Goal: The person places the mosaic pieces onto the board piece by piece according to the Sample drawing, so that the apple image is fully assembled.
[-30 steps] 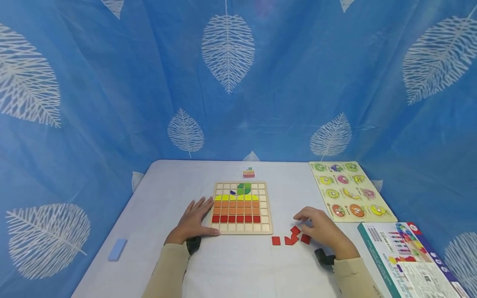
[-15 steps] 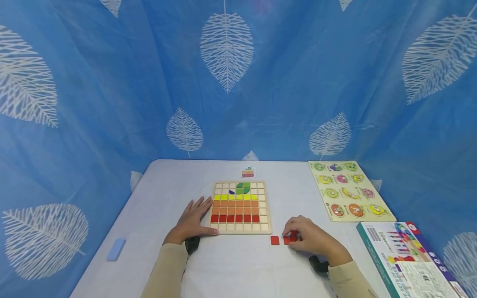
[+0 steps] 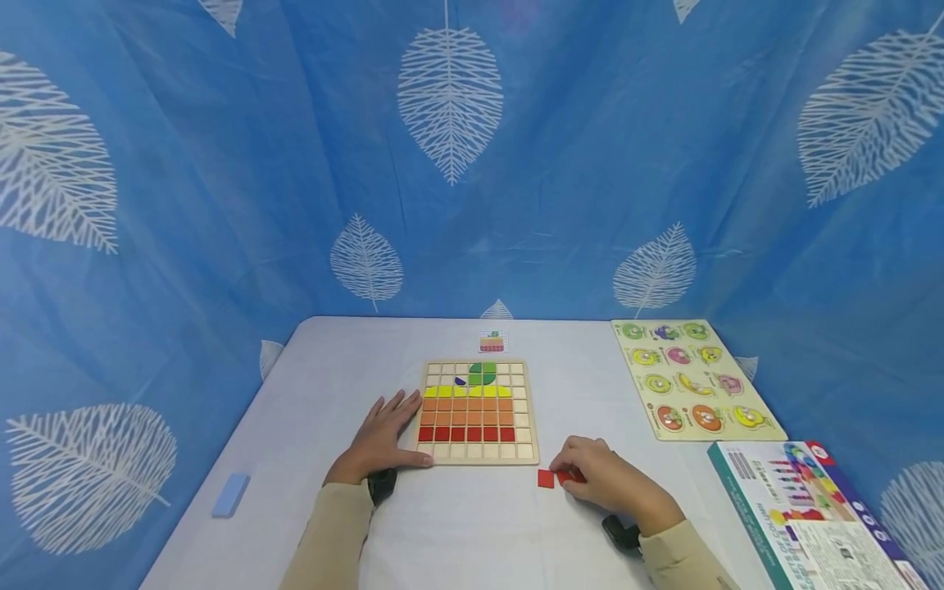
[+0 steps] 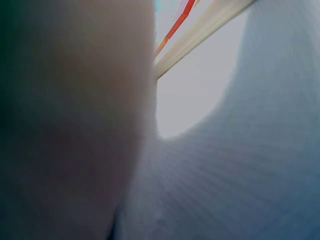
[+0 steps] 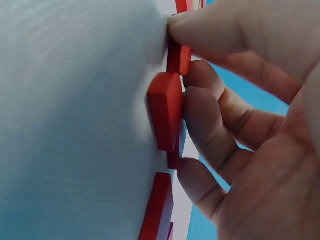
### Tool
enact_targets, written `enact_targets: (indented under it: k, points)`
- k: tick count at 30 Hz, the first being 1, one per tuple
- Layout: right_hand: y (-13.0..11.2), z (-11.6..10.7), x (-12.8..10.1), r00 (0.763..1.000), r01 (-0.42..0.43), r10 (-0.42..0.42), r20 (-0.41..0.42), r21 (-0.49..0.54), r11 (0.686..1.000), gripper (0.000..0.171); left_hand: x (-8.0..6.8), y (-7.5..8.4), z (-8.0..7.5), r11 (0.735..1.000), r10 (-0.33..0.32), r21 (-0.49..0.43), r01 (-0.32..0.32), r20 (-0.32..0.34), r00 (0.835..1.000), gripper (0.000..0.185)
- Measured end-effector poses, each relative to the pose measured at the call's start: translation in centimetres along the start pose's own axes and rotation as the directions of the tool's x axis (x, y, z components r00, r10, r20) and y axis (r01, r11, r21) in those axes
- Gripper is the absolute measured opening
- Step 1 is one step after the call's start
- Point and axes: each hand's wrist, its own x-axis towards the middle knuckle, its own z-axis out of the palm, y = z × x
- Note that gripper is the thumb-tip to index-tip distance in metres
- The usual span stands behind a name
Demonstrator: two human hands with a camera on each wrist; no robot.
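Head view. We see the left hand (image 3: 382, 438) lying flat, fingers straight, on the white surface (image 3: 472, 533) with its fingertips against the near-left edge of the square wooden grid board (image 3: 478, 411), which carries rows of yellow, orange and red tiles under a small green shape. The right hand (image 3: 601, 479) sits curled over the loose flat red square tiles (image 3: 546, 478) just right of the board's near corner; one tile lies bare beside the fingers, the rest are under them. To do this well, we judge the left hand should hold the board steady while the right pinches a single tile clear of its neighbours, by the edges. Which tile is gripped is hidden here by the knuckles. Off to the right lie a pale yellow peg puzzle with round fruit pieces (image 3: 689, 378) and a printed cardboard box (image 3: 804, 512), cut off by the frame; a small blue block (image 3: 232, 494) lies far left.

Left wrist view. Mostly blurred palm (image 4: 75, 120) and surface; only a sliver of the board's edge (image 4: 200, 32) shows. Finger position cannot be read here.

Right wrist view. Thumb and curled fingers (image 5: 210, 125) pinch one red tile (image 5: 165, 110), tipped on edge against the surface, other red tiles touching above and below. How many lie beyond the frame we cannot tell.
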Motion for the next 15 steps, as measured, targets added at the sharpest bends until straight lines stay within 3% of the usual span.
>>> enact_targets:
  k: [9, 15]
  points:
    - [0.0, -0.3, 0.1, 0.993, 0.104, -0.098, -0.068, 0.092, 0.99, 0.024, -0.2, 0.1, 0.0, 1.0, -0.014, -0.018, 0.014, 0.005, 1.0, 0.131]
    - [-0.7, -1.0, 1.4, 0.99, 0.098, -0.081, -0.115, 0.156, 0.983, 0.016, -0.1, 0.1, 0.1, 1.0, -0.017, -0.019, 0.017, -0.011, 1.0, 0.13]
